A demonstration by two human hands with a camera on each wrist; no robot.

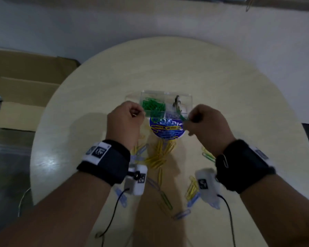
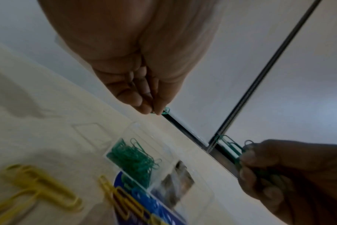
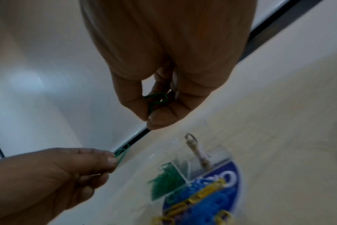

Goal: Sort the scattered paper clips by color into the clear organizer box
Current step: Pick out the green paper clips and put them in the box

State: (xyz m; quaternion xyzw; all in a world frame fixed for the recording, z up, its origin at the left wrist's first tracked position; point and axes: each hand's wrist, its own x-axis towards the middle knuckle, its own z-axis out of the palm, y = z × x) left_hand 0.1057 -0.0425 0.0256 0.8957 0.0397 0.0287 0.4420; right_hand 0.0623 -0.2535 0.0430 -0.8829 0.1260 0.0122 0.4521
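The clear organizer box (image 1: 190,97) stands mid-table, with green clips (image 1: 152,106) heaped in its left compartment. My left hand (image 1: 137,113) hovers at the box's left side and pinches one green clip (image 2: 166,110) between thumb and fingertip. At the box's near right corner, my right hand (image 1: 187,120) pinches a few green clips (image 3: 156,97). A round blue disc (image 1: 181,134) in front of the box carries yellow and blue clips. Yellow clips (image 1: 159,154) and blue clips (image 1: 181,213) lie scattered nearer to me.
A greyish metal piece (image 1: 177,102) stands in the box's right compartment. A flattened cardboard box (image 1: 25,90) lies on the floor to the left. A silver clip (image 1: 225,160) clings to my right wristband. Camera cables hang below both wrists.
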